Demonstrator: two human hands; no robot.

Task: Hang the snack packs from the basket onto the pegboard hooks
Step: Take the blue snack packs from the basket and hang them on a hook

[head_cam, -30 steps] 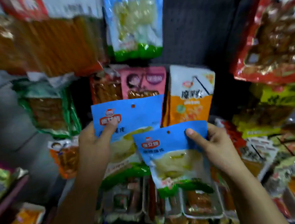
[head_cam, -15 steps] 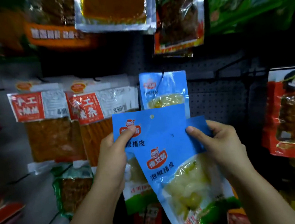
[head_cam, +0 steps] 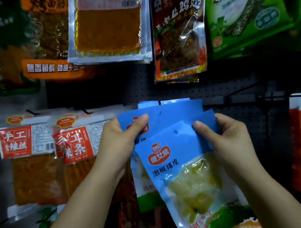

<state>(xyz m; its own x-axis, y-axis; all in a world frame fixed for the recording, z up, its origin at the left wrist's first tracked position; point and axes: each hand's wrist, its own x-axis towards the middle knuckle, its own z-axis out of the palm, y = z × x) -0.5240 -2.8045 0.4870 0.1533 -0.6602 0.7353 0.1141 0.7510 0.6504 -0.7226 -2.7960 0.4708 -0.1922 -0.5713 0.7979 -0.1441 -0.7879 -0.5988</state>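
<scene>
Two blue snack packs are held before the pegboard (head_cam: 189, 91); the rear pack (head_cam: 164, 112) is pinched by the left hand (head_cam: 119, 145), the front pack (head_cam: 179, 165) by the right hand (head_cam: 227, 140); both are judged light, limp and slippery; grip near the punched top edge is advised.

Blue snack pack (head_cam: 175, 147) in right hand (head_cam: 227, 143): smooth plastic film, matt blue header, glossy clear window below showing pale yellow contents. Second blue pack (head_cam: 167, 114) pinched by left hand (head_cam: 119, 143): same smooth film. Above hands, silver-edged pouch (head_cam: 107, 27): shiny foil-look plastic, creased. Left of left hand, red-label packs (head_cam: 27, 159): clear glossy film, paper-look labels. Behind, pegboard (head_cam: 245, 120): dark, matt, perforated.
</scene>
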